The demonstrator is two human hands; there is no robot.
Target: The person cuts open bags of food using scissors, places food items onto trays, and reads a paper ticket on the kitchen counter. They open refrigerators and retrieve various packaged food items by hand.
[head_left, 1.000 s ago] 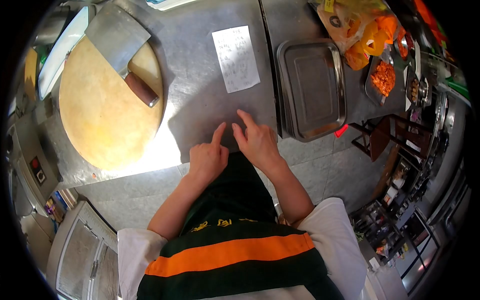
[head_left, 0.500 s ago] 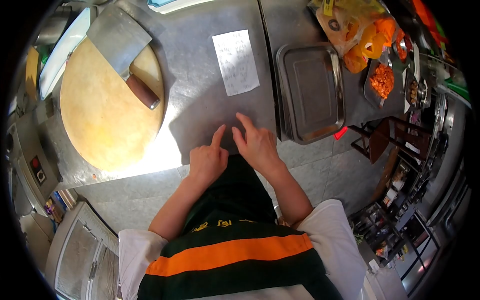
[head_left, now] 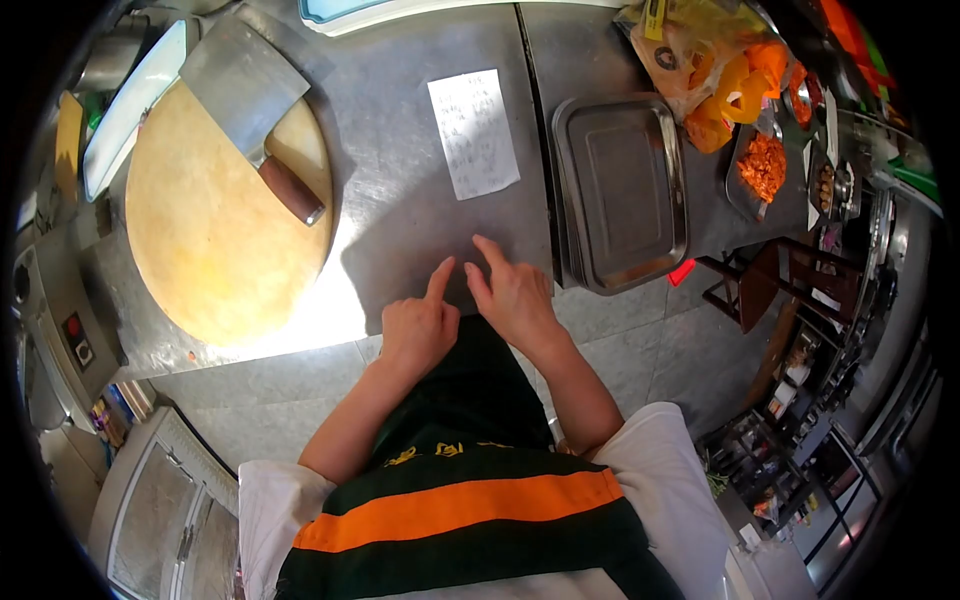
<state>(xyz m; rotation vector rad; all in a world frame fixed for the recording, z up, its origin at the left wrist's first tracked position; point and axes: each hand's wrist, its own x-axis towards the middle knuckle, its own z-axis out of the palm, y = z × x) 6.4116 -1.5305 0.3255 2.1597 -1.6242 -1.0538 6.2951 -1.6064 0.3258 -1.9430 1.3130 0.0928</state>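
Observation:
My left hand is over the front edge of the steel counter, its index finger stretched forward and the other fingers curled. Close beside it, my right hand has the index finger and thumb extended and apart. Nothing is held in either hand. Beyond the fingertips lies a sheet of white paper with handwritten lines too small to read. To the left, a cleaver with a brown wooden handle rests across the round wooden chopping board.
Stacked metal trays stand on the right, partly past the counter's front edge. Behind them are a plastic bag with orange peppers and a dish of chopped red food. A wooden stool stands on the tiled floor at right.
The view has shifted slightly, so the counter and its items sit a little lower in the picture. Both hands keep nearly the same pose and place over the counter edge.

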